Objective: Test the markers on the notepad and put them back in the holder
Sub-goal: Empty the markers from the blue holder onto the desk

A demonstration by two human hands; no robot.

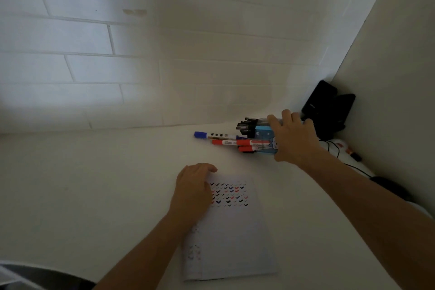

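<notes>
My right hand [294, 139] is wrapped over the light-blue marker holder [263, 135], fingers curled across its top and thumb on the near side. The holder is tipped with its mouth pointing away from that hand, toward my left. I can't tell whether it lies flat on the table [94, 183] or is only tilted in my grip. A bunch of black markers [246, 125] pokes out of the mouth. A blue-capped marker [213, 135] and a red marker [235, 142] have slid mostly out, just past my right fingertips. Another red marker [247, 148] lies beside them, nearer to me.

My left hand [193, 192] rests palm-down with relaxed fingers on the far left corner of the notepad [235, 242], gripping nothing and pinning the page. Rows of black, red and blue tick marks [229, 193] sit right beside that hand, so I judge the testing largely done.

The step now looks like handling the holder. To do it well, I'd stand it upright slowly so the black ones settle in. I'd keep my left hand on the pad and then feed in the loose markers one at a time.
</notes>
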